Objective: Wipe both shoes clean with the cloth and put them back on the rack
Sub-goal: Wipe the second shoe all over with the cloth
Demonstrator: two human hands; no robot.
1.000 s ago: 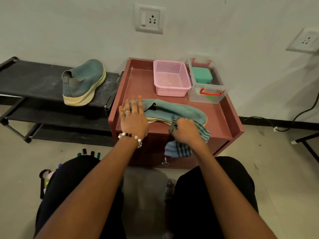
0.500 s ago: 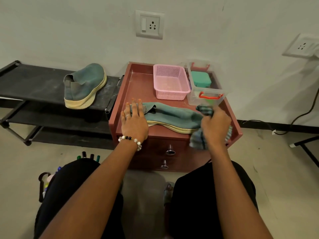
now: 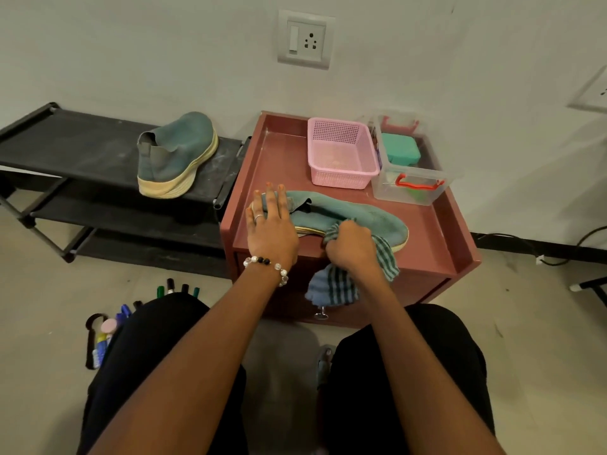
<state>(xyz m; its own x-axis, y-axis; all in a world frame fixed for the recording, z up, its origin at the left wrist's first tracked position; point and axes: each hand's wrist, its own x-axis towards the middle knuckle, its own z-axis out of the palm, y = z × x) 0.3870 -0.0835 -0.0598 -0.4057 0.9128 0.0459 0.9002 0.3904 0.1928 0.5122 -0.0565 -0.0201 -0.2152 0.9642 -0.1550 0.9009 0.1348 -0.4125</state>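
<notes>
The shoe lies on its side on the bench, long axis running left to right; the left hand presses its heel flat-fingered; the right hand grips the cloth at mid-sole, nearer the toe; the second shoe sits on the rack.

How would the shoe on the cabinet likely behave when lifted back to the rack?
Probably soft: the shoe's collar sags under the left hand. Likely light, being knit-like fabric. The thick sole should stay stiffer, so it probably won't fold, and lying on its side it is unlikely to roll.
</notes>
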